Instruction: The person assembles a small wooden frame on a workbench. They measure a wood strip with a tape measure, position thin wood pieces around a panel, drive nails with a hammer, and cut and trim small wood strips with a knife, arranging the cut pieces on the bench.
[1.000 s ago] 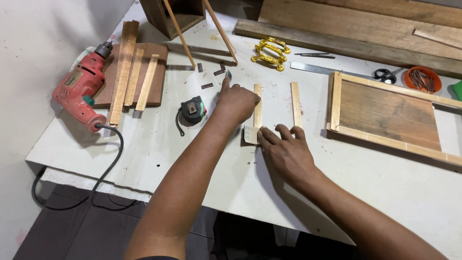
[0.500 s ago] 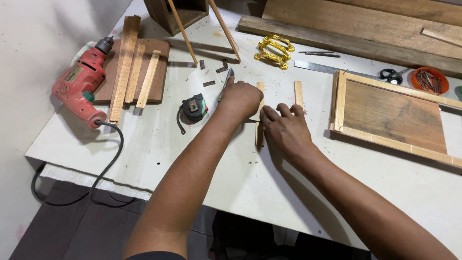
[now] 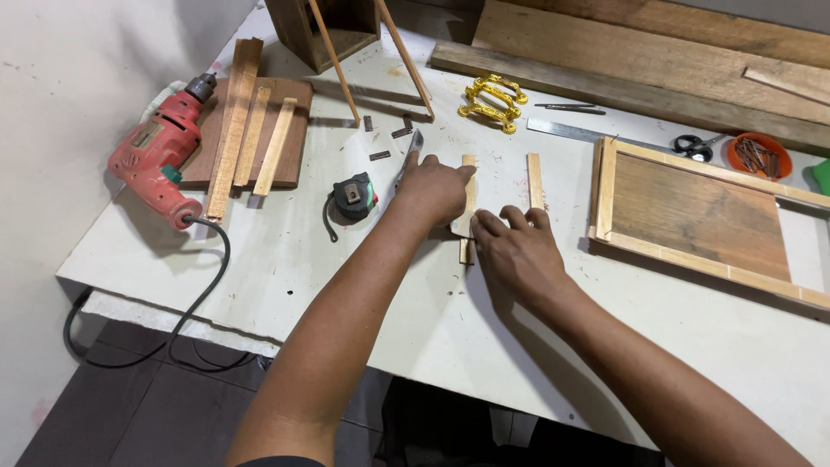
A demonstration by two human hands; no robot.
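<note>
This is a small woodworking workshop, set up at a white desk (image 3: 415, 346) pushed against a plain wall on the left. The desk top is scuffed and dusted with marks and small chips. A red corded electric drill (image 3: 160, 156) lies at the far left beside a dark board carrying loose wooden slats (image 3: 251, 130). Long rough planks (image 3: 657, 60) are stacked along the far edge. A black tape measure (image 3: 354, 197), a steel ruler (image 3: 571, 131), scissors (image 3: 696, 143) and an orange dish of nails (image 3: 759, 156) lie about. At the right sits a half-built wooden frame (image 3: 700, 216), and ornate gold handles (image 3: 493, 101) wait farther back.
</note>
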